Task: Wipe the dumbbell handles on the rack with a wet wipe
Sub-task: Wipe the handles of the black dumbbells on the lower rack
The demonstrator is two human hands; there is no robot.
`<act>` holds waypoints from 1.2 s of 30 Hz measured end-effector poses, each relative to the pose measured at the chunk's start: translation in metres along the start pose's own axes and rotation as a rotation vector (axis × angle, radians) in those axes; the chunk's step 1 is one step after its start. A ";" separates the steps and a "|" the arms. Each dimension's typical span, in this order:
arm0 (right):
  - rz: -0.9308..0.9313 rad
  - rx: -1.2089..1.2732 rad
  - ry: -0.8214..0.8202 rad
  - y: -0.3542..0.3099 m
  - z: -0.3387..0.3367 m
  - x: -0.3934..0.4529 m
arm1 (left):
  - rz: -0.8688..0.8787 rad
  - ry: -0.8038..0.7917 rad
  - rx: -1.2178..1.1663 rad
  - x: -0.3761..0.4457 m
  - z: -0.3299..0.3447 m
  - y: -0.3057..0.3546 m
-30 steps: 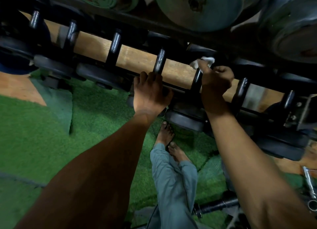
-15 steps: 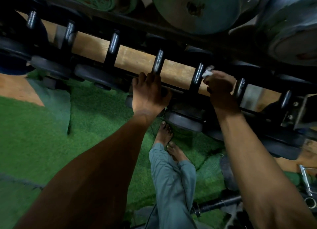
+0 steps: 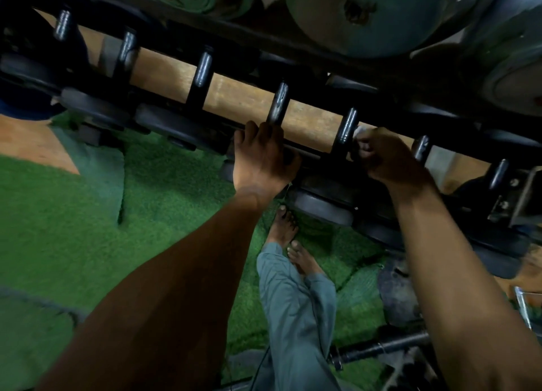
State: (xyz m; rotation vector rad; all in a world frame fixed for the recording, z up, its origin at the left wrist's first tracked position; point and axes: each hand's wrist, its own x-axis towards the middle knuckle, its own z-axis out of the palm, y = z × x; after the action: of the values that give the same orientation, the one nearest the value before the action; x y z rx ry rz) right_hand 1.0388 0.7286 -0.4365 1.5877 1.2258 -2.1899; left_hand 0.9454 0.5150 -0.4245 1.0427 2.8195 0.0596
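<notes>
Head: wipe bunched in right hand, beside handle.

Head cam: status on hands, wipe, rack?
Left hand braced on rack rail. Right hand holds wet wipe beside dumbbell handle. Nothing blocking the next handle.
</notes>
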 end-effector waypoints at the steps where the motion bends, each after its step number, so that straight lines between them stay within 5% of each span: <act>1: 0.023 0.116 0.019 -0.009 0.001 0.002 | 0.001 0.005 -0.005 0.000 0.000 0.000; 3: 0.065 0.265 0.123 -0.023 0.005 0.010 | 0.012 0.026 -0.020 -0.001 0.001 0.000; 5: -0.029 0.129 0.177 -0.015 0.006 0.008 | 0.016 0.033 -0.023 -0.001 0.002 -0.001; 11: -0.756 -1.279 0.439 0.050 -0.004 -0.029 | 0.003 0.001 0.006 0.000 0.002 -0.001; 18: -0.687 -1.347 0.513 0.029 -0.009 -0.010 | -0.001 -0.010 0.002 -0.001 -0.001 0.000; 21: -0.813 -1.303 0.430 0.017 -0.009 -0.010 | 0.008 -0.002 0.006 0.000 -0.002 0.001; 25: -0.948 -1.386 0.513 0.009 0.005 -0.018 | 0.003 0.000 0.008 0.000 -0.002 0.000; 29: -1.100 -1.463 0.113 0.016 -0.011 -0.024 | 0.005 0.012 -0.022 -0.001 0.000 -0.001; 32: -0.980 -1.498 -0.283 0.023 -0.021 -0.029 | 0.000 0.003 -0.023 -0.001 0.000 -0.001; 34: -0.980 -1.549 -0.291 0.021 -0.022 -0.028 | -0.004 -0.001 -0.015 -0.001 -0.001 0.000; 36: -1.136 -1.558 -0.116 0.016 -0.020 -0.016 | 0.002 0.004 -0.016 0.000 -0.002 0.000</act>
State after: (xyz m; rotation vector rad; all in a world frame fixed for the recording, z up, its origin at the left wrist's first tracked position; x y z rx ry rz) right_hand 1.0687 0.7275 -0.4325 0.0330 2.9375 -0.6422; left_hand 0.9455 0.5149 -0.4227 1.0427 2.8171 0.0836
